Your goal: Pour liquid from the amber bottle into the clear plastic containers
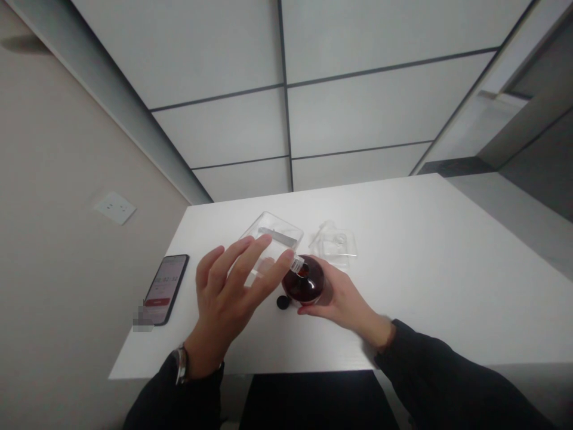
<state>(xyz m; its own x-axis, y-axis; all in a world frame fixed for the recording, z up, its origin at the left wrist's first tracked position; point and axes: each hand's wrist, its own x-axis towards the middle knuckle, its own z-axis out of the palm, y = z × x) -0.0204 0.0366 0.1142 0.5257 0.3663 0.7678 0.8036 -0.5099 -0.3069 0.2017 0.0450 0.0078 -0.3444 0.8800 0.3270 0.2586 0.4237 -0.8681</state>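
Observation:
My right hand (344,301) wraps round a dark reddish-brown bottle (308,286), holding it from the right, its open mouth facing up. At that mouth, the index fingertip of my left hand (237,286) presses on a small clear ribbed piece (297,264). The left thumb is hidden, and the other fingers fan out to the left. A small round black cap (283,303) lies on the table just left of the bottle. Behind my left fingers is a clear plastic box (267,218), partly covered, with a grey metal strip (280,236) in it or on it.
Clear plastic pieces (339,246) lie beyond the bottle on the white table (425,269). At the left edge rests a phone (166,289) with its screen lit. A wall with a socket (115,208) stands at left, and white panels (358,113) rise behind the table.

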